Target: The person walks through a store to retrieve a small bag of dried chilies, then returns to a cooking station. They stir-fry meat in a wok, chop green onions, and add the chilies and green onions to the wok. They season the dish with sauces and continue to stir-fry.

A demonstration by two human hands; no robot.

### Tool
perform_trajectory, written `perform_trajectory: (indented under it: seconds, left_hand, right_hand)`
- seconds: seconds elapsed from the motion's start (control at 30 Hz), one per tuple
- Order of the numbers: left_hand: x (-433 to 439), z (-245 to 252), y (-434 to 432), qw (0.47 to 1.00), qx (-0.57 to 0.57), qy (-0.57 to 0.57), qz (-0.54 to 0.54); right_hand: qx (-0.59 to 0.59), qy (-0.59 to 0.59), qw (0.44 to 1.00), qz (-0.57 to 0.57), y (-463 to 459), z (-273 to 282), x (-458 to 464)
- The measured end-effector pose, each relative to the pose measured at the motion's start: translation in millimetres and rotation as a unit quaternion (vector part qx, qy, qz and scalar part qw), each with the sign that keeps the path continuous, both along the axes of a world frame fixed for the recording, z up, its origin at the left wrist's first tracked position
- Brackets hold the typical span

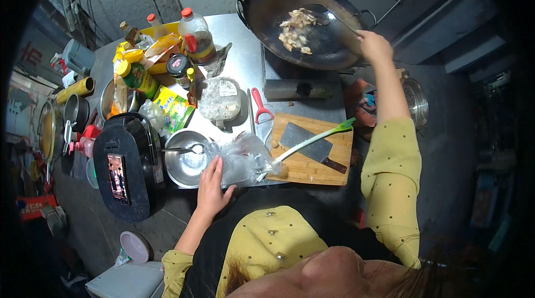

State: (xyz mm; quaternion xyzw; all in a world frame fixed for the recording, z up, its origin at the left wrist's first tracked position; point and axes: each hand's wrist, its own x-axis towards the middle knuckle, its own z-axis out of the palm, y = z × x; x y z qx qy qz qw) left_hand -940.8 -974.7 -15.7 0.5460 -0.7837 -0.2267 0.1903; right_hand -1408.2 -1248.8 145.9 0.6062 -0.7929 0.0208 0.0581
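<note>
My right hand (375, 48) grips the handle of a metal ladle (340, 21), whose dark bowl rests in a large black wok (267, 13). Pale sliced pieces of food (297, 30) lie in the wok beside the ladle. At the table's front edge, my left hand (213, 191) has its thumb apart from its fingers. Its fingertips are at a clear plastic bag (246, 158), by the rim of a steel bowl (177, 172); whether they touch is unclear. A spoon (196, 148) sits in that bowl. Out of the bag, a green onion (307, 144) extends over a cleaver (307, 141).
The cleaver lies on a wooden cutting board (284, 124), with a red peeler (260, 105) behind it. Left stand a black rice cooker (133, 130) bearing a lit phone (118, 179), a clear lidded container (219, 101), an oil bottle (198, 38) and several sauce bottles.
</note>
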Motion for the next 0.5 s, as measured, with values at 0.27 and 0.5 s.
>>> perform_trajectory:
  seconds: [0.27,0.5]
  left_hand:
    - [-3.7,-2.2,1.9,1.0,0.014,0.012,-0.004]
    - [-0.6,-0.4,-4.0,1.0,0.01,0.011,-0.008]
  right_hand:
    - [0.048,0.04,0.996,0.061,26.7,-27.9,39.6]
    - [0.02,0.078,0.992,0.092,104.7,67.7,35.0]
